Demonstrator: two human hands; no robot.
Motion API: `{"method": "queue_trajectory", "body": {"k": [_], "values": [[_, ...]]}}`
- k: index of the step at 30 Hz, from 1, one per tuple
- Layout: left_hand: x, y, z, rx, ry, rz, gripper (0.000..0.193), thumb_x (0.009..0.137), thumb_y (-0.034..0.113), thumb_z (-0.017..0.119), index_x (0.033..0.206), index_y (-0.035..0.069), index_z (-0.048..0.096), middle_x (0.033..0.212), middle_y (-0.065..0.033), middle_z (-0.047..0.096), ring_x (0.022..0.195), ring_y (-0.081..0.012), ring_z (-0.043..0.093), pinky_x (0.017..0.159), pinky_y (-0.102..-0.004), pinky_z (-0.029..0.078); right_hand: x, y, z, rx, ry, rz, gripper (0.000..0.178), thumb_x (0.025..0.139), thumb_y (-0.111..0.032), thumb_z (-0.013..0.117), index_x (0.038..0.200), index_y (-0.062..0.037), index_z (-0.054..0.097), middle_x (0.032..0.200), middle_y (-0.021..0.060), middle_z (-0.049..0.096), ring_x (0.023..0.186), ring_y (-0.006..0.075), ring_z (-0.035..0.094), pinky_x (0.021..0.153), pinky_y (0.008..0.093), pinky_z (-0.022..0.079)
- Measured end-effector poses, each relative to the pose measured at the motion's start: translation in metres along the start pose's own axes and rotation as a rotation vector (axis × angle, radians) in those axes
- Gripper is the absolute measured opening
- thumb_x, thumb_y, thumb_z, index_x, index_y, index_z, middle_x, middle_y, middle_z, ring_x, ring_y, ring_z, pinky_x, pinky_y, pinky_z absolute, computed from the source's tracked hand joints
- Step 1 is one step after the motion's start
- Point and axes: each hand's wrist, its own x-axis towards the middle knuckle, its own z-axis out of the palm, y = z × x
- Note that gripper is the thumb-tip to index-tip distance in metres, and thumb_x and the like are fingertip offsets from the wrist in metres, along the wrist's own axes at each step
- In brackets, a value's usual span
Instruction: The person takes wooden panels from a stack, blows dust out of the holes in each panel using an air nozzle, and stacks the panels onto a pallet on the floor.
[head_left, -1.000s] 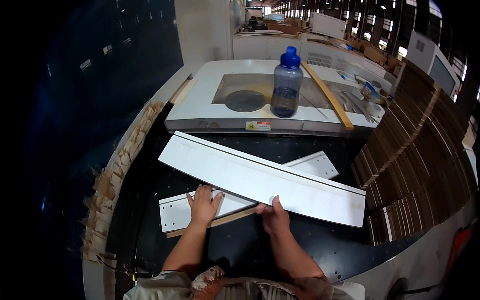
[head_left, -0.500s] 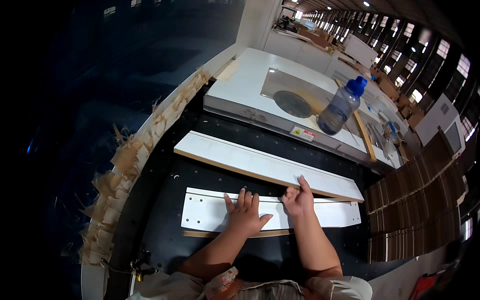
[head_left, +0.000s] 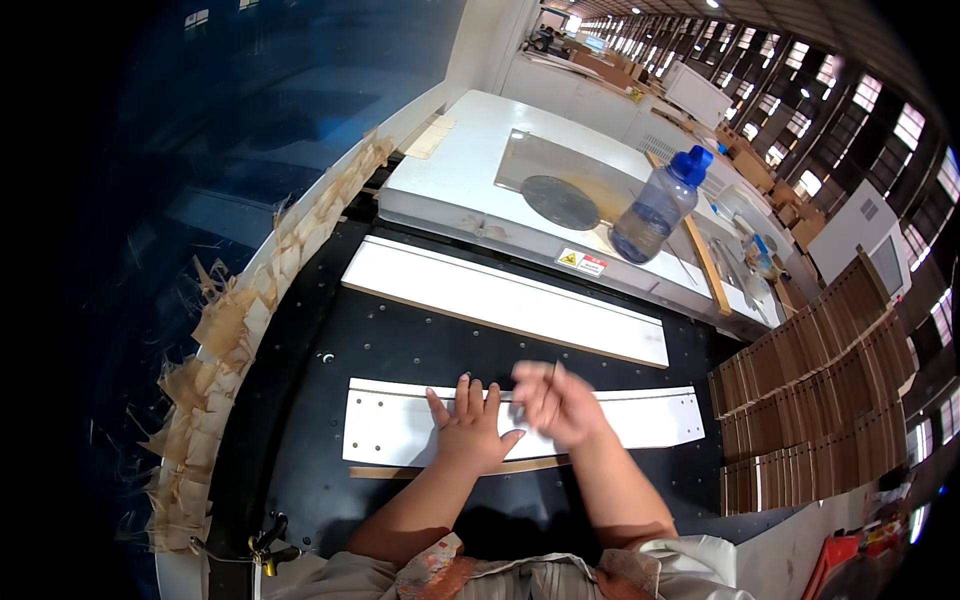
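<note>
My left hand (head_left: 468, 428) lies flat, fingers spread, on a long white panel with small drilled holes (head_left: 390, 430) on the black table (head_left: 400, 345). My right hand (head_left: 556, 402) is blurred with motion just above the same panel, right beside the left hand; its grip is unclear. A second, plain white panel (head_left: 500, 298) lies farther back, parallel to the first and apart from both hands. A thin wooden strip (head_left: 380, 472) shows under the near edge of the drilled panel.
A white machine top (head_left: 470, 150) with a round grey disc stands behind the table, with a blue-capped plastic bottle (head_left: 655, 205) and a wooden stick (head_left: 705, 262) on it. Stacked brown boards (head_left: 820, 380) fill the right. Curled tape strips (head_left: 215, 340) line the table's left edge.
The plain panel now lies flat farther back. My right hand has left its edge and swung back over the drilled panel, where my left hand stays flat.
</note>
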Motion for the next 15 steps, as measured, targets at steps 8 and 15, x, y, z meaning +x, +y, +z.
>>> {"method": "queue_trajectory", "body": {"k": [8, 15], "values": [[0.004, 0.007, -0.009, 0.072, -0.074, -0.033, 0.077, 0.079, 0.055, 0.052, 0.135, 0.006, 0.033, 0.138, -0.0183, 0.03, 0.134, -0.0319, 0.018, 0.1, -0.0666, 0.003, -0.089, 0.085, 0.027, -0.59, -0.509, 0.318, 0.034, 0.089, -0.014, 0.055, 0.12, -0.0014, 0.051, 0.102, 0.0053, 0.058, 0.086, 0.0116, 0.052, 0.074, 0.0247, 0.043], [0.068, 0.053, -0.031, 0.233, 0.03, 0.16, 0.063, 0.078, 0.039, 0.061, 0.127, 0.004, 0.042, 0.133, -0.0158, 0.039, 0.129, -0.0303, 0.028, 0.099, -0.0628, 0.019, -0.086, 0.07, 0.013, -0.622, -0.65, 0.252, 0.038, 0.085, -0.011, 0.057, 0.119, 0.0042, 0.049, 0.113, 0.0136, 0.056, 0.105, 0.0197, 0.051, 0.091, 0.0308, 0.038]]}}
